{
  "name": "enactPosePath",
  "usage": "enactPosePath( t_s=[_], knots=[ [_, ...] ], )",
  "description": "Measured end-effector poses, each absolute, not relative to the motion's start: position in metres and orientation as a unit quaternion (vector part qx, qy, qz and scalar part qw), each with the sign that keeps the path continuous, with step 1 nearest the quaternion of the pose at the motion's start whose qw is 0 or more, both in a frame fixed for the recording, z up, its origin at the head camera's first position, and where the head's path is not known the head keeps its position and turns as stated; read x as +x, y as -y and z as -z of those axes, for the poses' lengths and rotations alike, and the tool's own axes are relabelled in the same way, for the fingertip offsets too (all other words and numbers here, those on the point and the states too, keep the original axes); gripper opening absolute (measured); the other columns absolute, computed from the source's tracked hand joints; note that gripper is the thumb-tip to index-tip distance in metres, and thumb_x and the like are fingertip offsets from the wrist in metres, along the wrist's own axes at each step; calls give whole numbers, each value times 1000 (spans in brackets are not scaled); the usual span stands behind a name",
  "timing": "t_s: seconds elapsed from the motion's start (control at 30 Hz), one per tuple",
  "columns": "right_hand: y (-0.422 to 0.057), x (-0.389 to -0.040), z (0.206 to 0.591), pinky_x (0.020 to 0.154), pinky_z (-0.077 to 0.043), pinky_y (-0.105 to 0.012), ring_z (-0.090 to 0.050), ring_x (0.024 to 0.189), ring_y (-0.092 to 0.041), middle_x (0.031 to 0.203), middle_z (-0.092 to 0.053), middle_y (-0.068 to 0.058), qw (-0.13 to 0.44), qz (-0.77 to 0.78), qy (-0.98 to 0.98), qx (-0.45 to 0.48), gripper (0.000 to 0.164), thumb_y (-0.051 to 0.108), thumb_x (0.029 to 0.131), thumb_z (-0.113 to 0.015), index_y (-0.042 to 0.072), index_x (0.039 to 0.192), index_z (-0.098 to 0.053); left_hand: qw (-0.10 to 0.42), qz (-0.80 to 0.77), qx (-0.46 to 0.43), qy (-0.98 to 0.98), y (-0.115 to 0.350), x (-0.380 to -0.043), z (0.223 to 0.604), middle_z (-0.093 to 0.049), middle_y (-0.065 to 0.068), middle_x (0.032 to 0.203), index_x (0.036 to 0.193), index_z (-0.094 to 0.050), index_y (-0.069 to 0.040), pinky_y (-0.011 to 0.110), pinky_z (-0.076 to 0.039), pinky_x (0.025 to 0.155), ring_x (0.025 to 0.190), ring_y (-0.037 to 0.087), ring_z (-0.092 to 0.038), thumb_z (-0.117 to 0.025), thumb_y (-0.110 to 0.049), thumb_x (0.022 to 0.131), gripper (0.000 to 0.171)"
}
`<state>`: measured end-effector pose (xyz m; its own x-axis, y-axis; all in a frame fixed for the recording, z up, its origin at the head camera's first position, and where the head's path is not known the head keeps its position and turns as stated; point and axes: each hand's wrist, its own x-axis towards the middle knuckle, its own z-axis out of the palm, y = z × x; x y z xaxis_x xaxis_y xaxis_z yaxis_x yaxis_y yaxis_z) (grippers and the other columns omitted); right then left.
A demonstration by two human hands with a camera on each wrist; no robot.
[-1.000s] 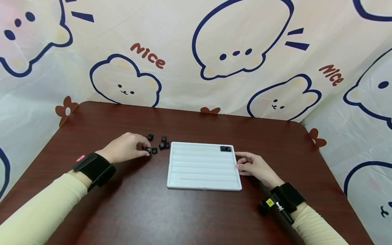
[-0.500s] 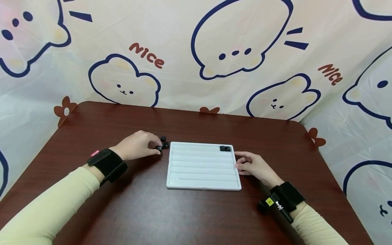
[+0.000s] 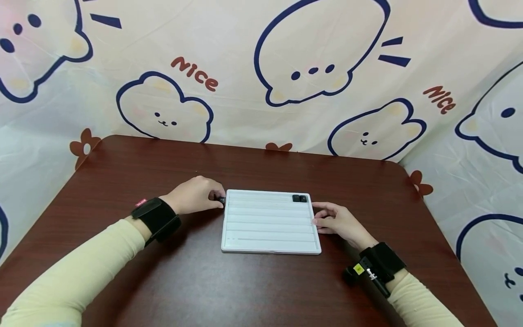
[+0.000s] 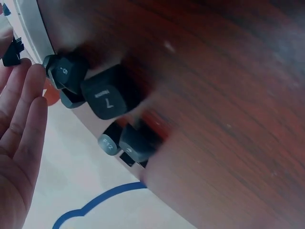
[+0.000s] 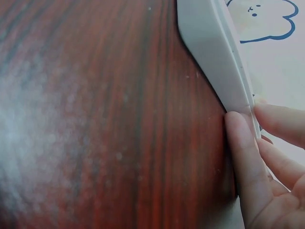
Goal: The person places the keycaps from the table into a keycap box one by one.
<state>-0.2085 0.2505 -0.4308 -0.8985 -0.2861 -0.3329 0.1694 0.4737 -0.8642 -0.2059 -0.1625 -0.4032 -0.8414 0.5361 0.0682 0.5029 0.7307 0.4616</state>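
A small black keycap [image 4: 13,52] is pinched between the thumb and fingers of my left hand [image 3: 198,195], at the white tray's left edge. In the left wrist view, several more black keycaps [image 4: 112,93] lie on the table just past the fingers, one marked 7; the hand hides them in the head view. Shallow ridges run across the white tray [image 3: 267,227]. Two keycaps [image 3: 299,198] sit side by side in its upper right corner. My right hand [image 3: 337,222] holds the tray's right edge, with thumb [image 5: 240,131] and forefinger at the side wall.
The tray lies flat on a dark brown wooden table [image 3: 261,290]. Behind the table hangs a pale curtain [image 3: 237,113] printed with cartoon animals. Each wrist wears a black strap [image 3: 159,220].
My left hand has slid right along the table to the tray's left edge, passing over the spot where scattered keycaps lay. My right hand and the tray have stayed in place.
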Motion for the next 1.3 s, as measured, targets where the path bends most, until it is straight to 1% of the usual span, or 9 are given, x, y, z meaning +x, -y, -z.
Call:
enactPosePath(
  t_s=[0.23,0.43,0.67,0.93,1.17,1.3],
  knots=[
    [-250,-208,430,77,-60,-33,-66,89,-17,109,-62,-17,222,512,-829,-35,61,1,97,-69,-6,151,-42,19,-245,282,-928,152,-211,399,-72,-2,92,103,-79,-11,29,-55,74,81,15,-61,-85,-20,87,19],
    [-249,-206,430,77,-60,-33,-66,89,-17,110,-61,-16,224,513,-828,-24,61,2,97,-69,-6,151,-42,28,-254,289,-923,138,-216,396,-72,-1,91,105,-79,-10,29,-55,74,81,15,-61,-83,-19,89,19],
    [-250,-208,432,77,-60,-33,-66,89,-18,111,-62,-17,221,510,-831,-17,60,2,97,-69,-4,151,-44,32,-260,292,-920,121,-225,396,-73,-1,93,105,-79,-11,29,-55,78,87,17,-63,-82,-20,90,17],
    [-248,-207,430,77,-60,-32,-66,89,-17,110,-61,-16,222,510,-831,-18,60,2,97,-69,-5,151,-43,37,-255,296,-920,105,-232,395,-72,-1,91,106,-78,-11,28,-54,79,85,16,-61,-81,-21,90,19],
    [-250,-209,432,77,-59,-32,-66,89,-17,109,-62,-16,222,513,-829,-15,59,1,97,-69,-4,151,-44,44,-258,294,-919,93,-235,395,-72,0,93,108,-77,-11,29,-54,80,87,16,-61,-81,-22,91,21],
    [-250,-209,432,78,-59,-32,-66,89,-18,109,-62,-16,222,514,-829,-17,59,1,97,-69,-4,150,-44,45,-257,291,-921,85,-238,396,-71,-1,92,107,-76,-12,29,-54,80,86,16,-60,-81,-23,91,20]
  ],
)
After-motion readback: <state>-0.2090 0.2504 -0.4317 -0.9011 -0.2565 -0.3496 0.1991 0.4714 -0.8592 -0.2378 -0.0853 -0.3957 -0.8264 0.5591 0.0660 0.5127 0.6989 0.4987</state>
